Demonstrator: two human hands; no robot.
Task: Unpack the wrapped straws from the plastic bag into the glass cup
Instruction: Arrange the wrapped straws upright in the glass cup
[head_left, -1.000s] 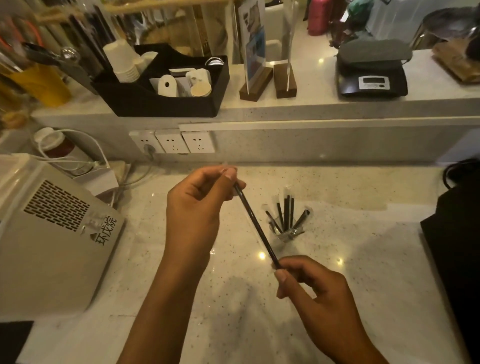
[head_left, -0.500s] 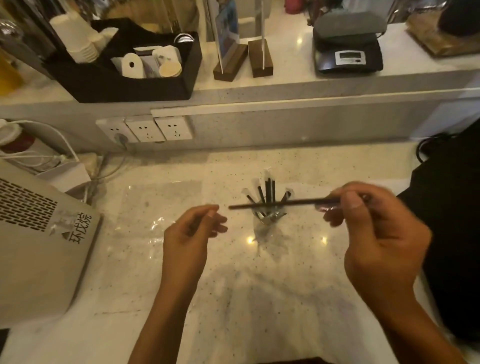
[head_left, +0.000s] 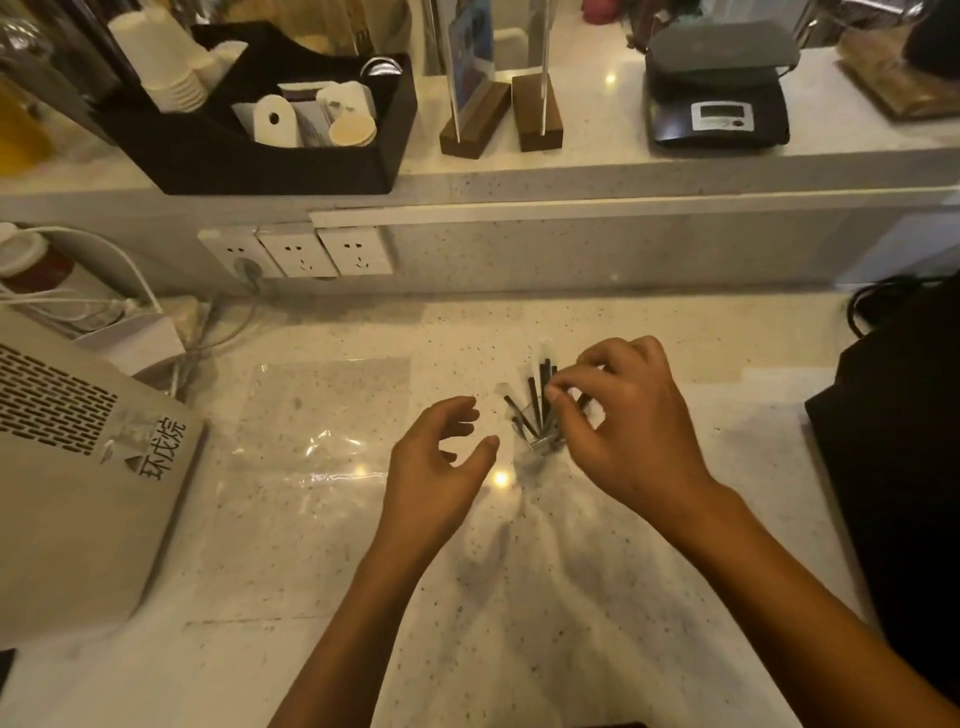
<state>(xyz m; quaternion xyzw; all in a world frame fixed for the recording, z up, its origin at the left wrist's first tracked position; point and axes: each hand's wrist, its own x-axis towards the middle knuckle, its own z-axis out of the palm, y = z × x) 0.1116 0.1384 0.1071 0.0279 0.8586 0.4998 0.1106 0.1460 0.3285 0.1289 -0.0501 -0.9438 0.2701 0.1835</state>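
A small glass cup (head_left: 542, 446) stands on the speckled counter with several black wrapped straws (head_left: 533, 402) fanned out in it. My right hand (head_left: 618, 415) hovers over the cup from the right. Its thumb and forefinger are pinched on the top of one wrapped straw that stands in the cup, and the hand hides the cup's right side. My left hand (head_left: 441, 457) floats just left of the cup, fingers apart and empty. The clear plastic bag (head_left: 322, 415) lies flat on the counter to the left.
A grey machine (head_left: 78, 467) fills the left side, with cables and wall sockets (head_left: 301, 254) behind it. A black bag (head_left: 893, 467) sits at the right. The raised shelf holds a black organiser (head_left: 249, 150), two wooden sign stands (head_left: 535, 111) and a scale (head_left: 719, 104).
My left hand let go of the straw. My right hand carried it level over the counter, then stood it in the cup among the others.
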